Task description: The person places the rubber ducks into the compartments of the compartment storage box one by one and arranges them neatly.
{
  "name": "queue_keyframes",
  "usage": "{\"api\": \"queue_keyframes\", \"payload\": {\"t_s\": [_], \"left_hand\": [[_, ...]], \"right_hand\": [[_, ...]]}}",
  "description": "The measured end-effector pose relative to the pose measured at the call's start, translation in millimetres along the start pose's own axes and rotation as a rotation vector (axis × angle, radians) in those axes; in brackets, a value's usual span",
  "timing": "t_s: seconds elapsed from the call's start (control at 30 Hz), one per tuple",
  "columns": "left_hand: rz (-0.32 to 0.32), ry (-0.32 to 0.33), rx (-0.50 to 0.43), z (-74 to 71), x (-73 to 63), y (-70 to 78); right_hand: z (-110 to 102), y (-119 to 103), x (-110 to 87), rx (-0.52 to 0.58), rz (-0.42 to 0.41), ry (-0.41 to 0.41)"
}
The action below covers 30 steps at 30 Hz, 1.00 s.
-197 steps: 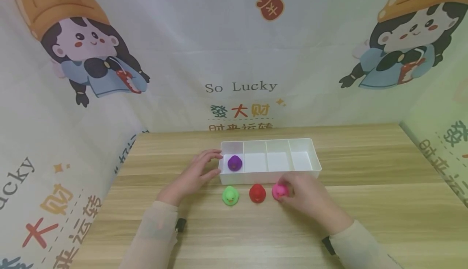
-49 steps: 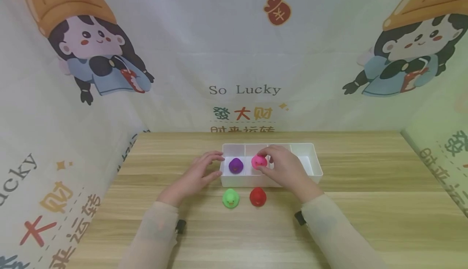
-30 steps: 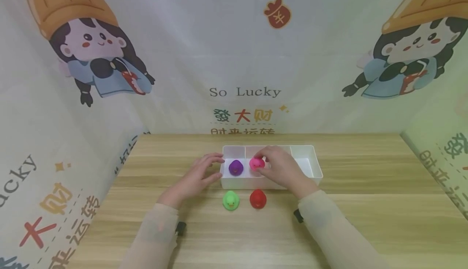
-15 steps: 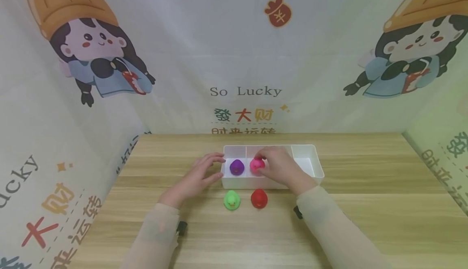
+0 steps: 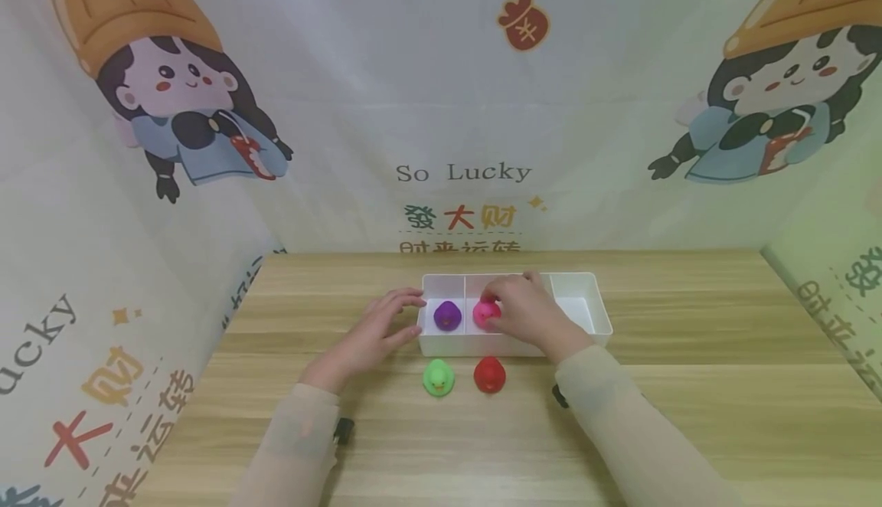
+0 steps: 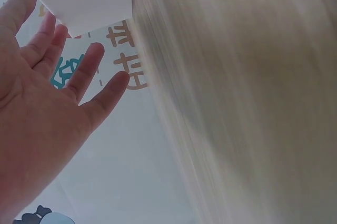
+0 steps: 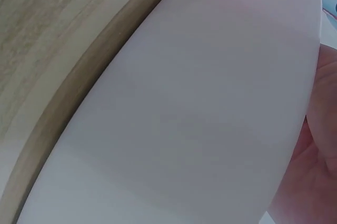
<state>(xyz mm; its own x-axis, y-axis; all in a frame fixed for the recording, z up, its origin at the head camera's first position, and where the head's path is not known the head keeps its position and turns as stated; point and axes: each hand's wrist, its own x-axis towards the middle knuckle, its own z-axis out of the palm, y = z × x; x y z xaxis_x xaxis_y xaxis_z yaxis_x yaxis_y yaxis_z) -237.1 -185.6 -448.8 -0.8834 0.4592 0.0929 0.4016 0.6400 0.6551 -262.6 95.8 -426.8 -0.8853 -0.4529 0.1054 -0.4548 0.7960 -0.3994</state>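
A white divided tray (image 5: 455, 346) stands on the table. In its leftmost compartment sits a purple toy duck (image 5: 447, 315). My right hand (image 5: 534, 312) reaches over the front wall and pinches a pink toy duck (image 5: 485, 314) low in the second compartment from the left. With fingers spread, my left hand (image 5: 368, 335) touches the tray's left end; the left wrist view shows its thumb and fingertips at the white wall (image 6: 84, 0). In the right wrist view the tray's front wall (image 7: 184, 108) hides the pink duck and most of the right hand (image 7: 316, 166).
In front of the tray, a green toy duck (image 5: 438, 377) and a red toy duck (image 5: 490, 374) sit side by side on the wooden table (image 5: 455, 446). A printed cloth (image 5: 331, 139) hangs behind and at both sides.
My right hand has carried the pink duck from the table, right of the red duck, into the second compartment, lowering it slightly over the last second. The left hand stays at the tray's end.
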Motion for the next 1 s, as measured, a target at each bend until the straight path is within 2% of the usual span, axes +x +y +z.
{"api": "queue_keyframes", "payload": {"t_s": [0.37,1.0], "left_hand": [[0.006,-0.010,-0.015,3.1,1.1,-3.0],[0.006,-0.002,-0.020,1.0,-0.6,-2.4]], "right_hand": [[2.7,0.9,1.9,-0.038,0.039,-0.042],[6.0,2.5,5.9,-0.008,0.046,-0.032]]}}
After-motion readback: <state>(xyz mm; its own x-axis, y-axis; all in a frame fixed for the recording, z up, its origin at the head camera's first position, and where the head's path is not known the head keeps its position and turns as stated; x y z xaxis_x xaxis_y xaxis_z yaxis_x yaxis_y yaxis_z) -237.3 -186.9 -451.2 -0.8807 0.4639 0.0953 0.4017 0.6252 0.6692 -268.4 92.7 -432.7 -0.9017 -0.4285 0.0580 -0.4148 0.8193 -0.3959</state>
